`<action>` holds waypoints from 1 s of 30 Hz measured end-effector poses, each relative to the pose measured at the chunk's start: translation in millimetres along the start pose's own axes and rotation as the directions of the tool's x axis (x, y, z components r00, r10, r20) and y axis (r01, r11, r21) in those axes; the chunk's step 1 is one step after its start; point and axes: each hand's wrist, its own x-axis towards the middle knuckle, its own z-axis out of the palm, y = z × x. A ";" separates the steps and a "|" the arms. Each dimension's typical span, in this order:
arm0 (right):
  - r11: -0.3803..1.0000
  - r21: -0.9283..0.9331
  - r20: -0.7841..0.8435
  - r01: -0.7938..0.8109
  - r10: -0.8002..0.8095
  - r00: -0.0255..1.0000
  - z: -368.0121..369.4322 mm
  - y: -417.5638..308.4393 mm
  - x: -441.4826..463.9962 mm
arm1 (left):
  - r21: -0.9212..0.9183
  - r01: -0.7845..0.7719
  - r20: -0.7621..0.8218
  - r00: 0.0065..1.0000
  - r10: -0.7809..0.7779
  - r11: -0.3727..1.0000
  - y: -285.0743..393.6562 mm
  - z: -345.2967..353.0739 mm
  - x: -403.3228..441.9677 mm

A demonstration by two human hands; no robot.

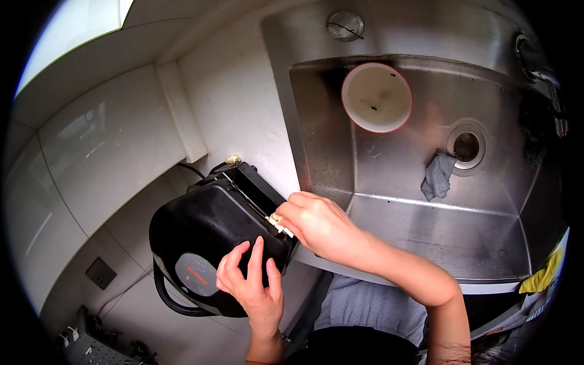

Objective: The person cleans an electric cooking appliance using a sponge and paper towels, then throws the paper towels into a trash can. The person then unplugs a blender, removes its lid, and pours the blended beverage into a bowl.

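Note:
A black rice cooker [207, 234] with a looped carry handle [163, 292] and an oval panel with red marks stands on the counter beside the sink. My left hand [252, 283] rests against its body near the panel, fingers spread. At a long slot [258, 191] along its edge, my right hand [316, 222] pinches a small crumpled white wipe [277, 224], pressing it to the slot's near end. My right fingertips are partly hidden behind the knuckles.
The steel sink [401, 164] on the right holds a white bowl [377, 97] with a red rim and a grey cloth [438, 176] by the drain [466, 146]. A faucet [547, 79] stands at far right. A wall socket [100, 274] and dark rack [97, 340] are at left.

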 end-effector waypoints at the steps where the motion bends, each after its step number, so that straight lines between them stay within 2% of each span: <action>1: 1.000 -0.002 0.001 0.000 0.000 1.000 1.3 2.8 -1.3 | -0.002 0.001 0.000 1.000 -0.001 1.000 -0.3 0.2 -0.1; 3: 0.988 0.067 -0.021 0.141 -0.140 0.990 0.6 7.6 -4.7 | -0.010 -0.004 -0.003 1.000 0.004 1.000 -1.2 0.5 -0.6; 4: 0.988 0.066 -0.018 0.142 -0.141 0.990 -3.2 7.2 -4.8 | -0.011 -0.001 -0.004 1.000 0.001 1.000 -1.5 0.5 -0.7; 6: 0.974 -0.100 0.154 0.202 -0.186 0.970 -14.2 5.1 -1.3 | -0.013 -0.007 -0.005 1.000 0.007 1.000 -1.3 0.4 -0.9; 7: 0.974 -0.101 0.155 0.203 -0.186 0.970 -15.4 5.9 1.2 | -0.013 -0.006 -0.006 1.000 0.006 1.000 -1.2 0.3 -1.1; 9: 0.932 -0.201 0.190 0.301 -0.264 0.946 -16.0 6.3 5.4 | -0.003 -0.006 0.006 1.000 0.006 1.000 -1.4 0.1 -1.3; 22: 0.901 -0.238 0.094 0.363 -0.351 0.932 -2.3 14.4 8.8 | 0.007 -0.027 -0.016 1.000 0.027 1.000 -3.4 0.9 0.3; 28: 0.919 -0.221 0.171 0.327 -0.293 0.941 -10.3 12.7 9.9 | 0.005 -0.028 -0.017 0.999 0.028 1.000 -3.6 0.8 0.5; 30: 0.922 -0.254 0.251 0.293 -0.229 0.940 -15.1 8.8 9.0 | 0.002 -0.032 -0.012 0.999 0.032 0.999 -4.8 0.5 0.4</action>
